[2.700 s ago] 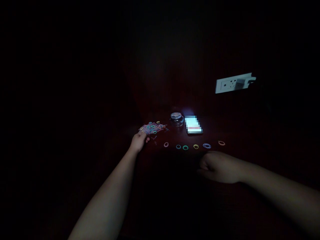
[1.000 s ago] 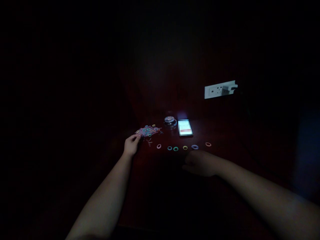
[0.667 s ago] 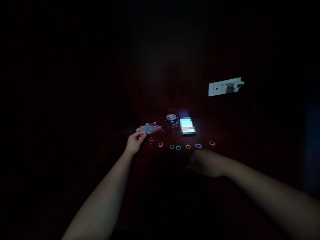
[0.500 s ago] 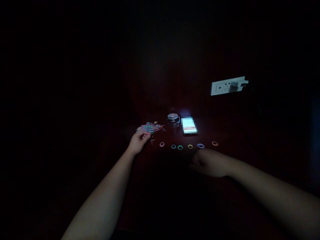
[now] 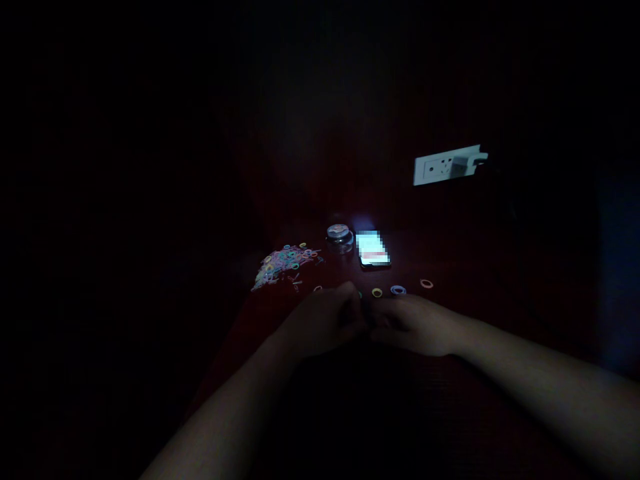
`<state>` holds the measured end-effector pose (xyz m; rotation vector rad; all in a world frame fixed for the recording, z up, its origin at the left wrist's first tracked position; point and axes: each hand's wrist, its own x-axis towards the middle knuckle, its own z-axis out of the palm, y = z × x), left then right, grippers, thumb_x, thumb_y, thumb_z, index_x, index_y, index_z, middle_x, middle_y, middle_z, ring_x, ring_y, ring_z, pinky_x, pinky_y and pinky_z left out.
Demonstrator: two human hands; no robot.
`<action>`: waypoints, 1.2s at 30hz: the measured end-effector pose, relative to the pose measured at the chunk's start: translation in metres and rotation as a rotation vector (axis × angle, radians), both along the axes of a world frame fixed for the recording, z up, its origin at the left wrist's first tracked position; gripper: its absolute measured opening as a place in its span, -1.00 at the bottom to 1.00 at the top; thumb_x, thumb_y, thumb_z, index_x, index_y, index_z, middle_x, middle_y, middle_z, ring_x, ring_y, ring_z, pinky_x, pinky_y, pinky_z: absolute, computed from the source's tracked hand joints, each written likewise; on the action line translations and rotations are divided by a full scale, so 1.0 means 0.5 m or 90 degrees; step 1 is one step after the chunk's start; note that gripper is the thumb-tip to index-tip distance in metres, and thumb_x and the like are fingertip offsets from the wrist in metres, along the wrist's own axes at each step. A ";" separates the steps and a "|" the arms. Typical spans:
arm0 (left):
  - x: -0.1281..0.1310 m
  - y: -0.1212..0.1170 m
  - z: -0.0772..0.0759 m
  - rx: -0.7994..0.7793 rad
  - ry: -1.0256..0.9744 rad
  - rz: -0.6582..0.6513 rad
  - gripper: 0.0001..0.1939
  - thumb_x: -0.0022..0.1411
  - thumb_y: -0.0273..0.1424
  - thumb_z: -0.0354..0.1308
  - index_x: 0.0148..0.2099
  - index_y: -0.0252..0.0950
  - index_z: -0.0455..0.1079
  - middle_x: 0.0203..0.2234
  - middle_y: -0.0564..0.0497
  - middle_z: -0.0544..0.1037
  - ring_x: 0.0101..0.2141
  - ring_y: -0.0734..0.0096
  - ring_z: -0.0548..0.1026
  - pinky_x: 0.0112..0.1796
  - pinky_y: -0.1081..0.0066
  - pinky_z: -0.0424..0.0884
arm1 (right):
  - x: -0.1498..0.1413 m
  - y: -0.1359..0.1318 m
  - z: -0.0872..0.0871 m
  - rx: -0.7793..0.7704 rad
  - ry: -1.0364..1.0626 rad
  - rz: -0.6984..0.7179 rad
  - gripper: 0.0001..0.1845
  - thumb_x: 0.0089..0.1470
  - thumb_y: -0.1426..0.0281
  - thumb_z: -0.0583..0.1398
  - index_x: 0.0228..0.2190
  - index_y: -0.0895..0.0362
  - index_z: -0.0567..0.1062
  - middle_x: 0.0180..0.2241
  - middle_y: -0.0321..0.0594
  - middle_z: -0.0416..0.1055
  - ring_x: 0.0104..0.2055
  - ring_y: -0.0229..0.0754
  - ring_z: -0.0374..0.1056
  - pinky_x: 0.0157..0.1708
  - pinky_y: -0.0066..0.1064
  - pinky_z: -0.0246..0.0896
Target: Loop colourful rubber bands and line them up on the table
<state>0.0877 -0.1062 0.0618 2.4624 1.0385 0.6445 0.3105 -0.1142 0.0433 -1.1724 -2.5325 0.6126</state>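
Held left hand (image 5: 327, 321) and right hand (image 5: 420, 327) close together with curled fingers (image 5: 387, 307); could not tell if gripping anything. Had yellow ring (image 5: 377, 297) just beyond, band heap (image 5: 285, 261) along surface's (image 5: 255, 327) left edge.

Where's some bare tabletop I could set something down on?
Right of the phone, behind the orange band; also a narrow strip between phone and yellow band. Crowded: the pile of small bands, and where left hand and right hand meet. Nearer the person, too dark to tell.
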 end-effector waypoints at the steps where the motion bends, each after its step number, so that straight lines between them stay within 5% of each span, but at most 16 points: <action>1: 0.004 -0.004 0.002 -0.003 0.011 -0.005 -0.84 0.14 -0.30 0.24 -0.31 -0.20 0.31 -0.43 0.08 0.55 -0.44 0.39 0.47 -0.43 0.40 0.28 | -0.002 0.000 0.001 -0.002 0.022 0.009 -0.76 0.18 0.21 0.13 -0.36 0.13 0.40 -0.43 -0.28 0.40 -0.46 -0.29 0.25 -0.49 -0.46 0.06; 8: 0.005 -0.003 0.001 -0.013 0.041 0.000 -0.81 0.13 -0.29 0.25 -0.32 -0.21 0.30 -0.42 0.08 0.55 -0.41 0.37 0.48 -0.43 0.41 0.26 | -0.006 -0.001 -0.004 0.019 0.065 0.074 -0.81 0.24 0.42 0.04 -0.34 0.16 0.44 -0.33 -0.20 0.44 -0.34 -0.25 0.32 -0.35 -0.42 0.18; 19: 0.001 0.005 0.001 -0.004 0.058 -0.038 -0.87 0.16 -0.32 0.18 -0.32 -0.21 0.29 -0.46 0.08 0.51 -0.44 0.39 0.45 -0.35 0.38 0.29 | -0.001 0.000 -0.004 -0.013 0.057 0.090 -0.74 0.26 0.42 0.01 -0.34 0.17 0.48 -0.35 -0.19 0.47 -0.35 -0.24 0.32 -0.35 -0.43 0.18; 29: -0.008 0.011 0.008 -0.055 0.144 -0.055 -0.88 0.12 -0.41 0.23 -0.35 -0.28 0.32 -0.46 0.11 0.49 -0.46 0.51 0.40 -0.43 0.48 0.25 | 0.005 0.019 -0.030 -0.006 0.029 0.107 -0.79 0.12 0.51 0.09 -0.53 0.15 0.39 -0.52 -0.32 0.36 -0.50 -0.33 0.21 -0.48 -0.47 0.07; 36: -0.001 0.008 0.002 -0.067 0.096 -0.037 -0.79 0.15 -0.33 0.27 -0.36 -0.29 0.31 -0.44 0.11 0.49 -0.44 0.49 0.40 -0.42 0.48 0.25 | 0.000 0.005 -0.015 -0.003 0.095 0.040 -0.79 0.11 0.37 0.18 -0.17 0.09 0.48 -0.44 -0.29 0.42 -0.46 -0.24 0.28 -0.49 -0.43 0.09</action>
